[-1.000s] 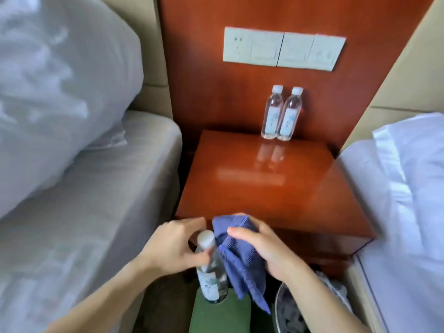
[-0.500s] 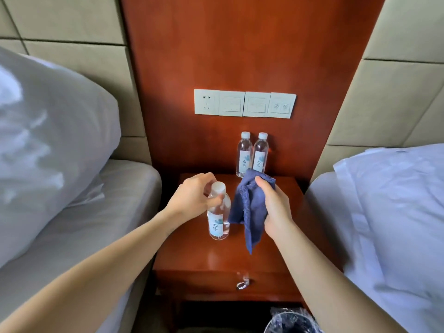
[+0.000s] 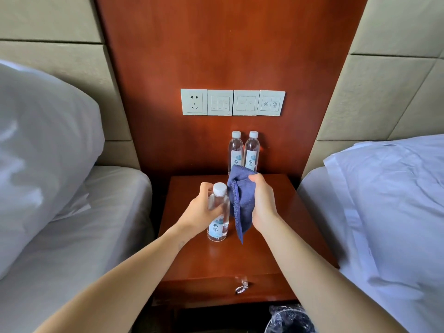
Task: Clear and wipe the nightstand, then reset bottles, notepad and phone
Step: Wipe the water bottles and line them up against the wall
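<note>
Where the clear plastic water bottle (image 3: pixel 216 227) goes: back, beside two matching bottles (image 3: pixel 251 152).
Left hand (image 3: pixel 199 213): grips it upright.
Right hand (image 3: pixel 264 205): pinches soft blue cloth (image 3: pixel 242 200).

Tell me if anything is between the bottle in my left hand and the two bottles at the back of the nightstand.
Yes: the blue cloth, gripped by the right hand, hangs just right of the held bottle and hides the bases of the back pair in this view.
</note>
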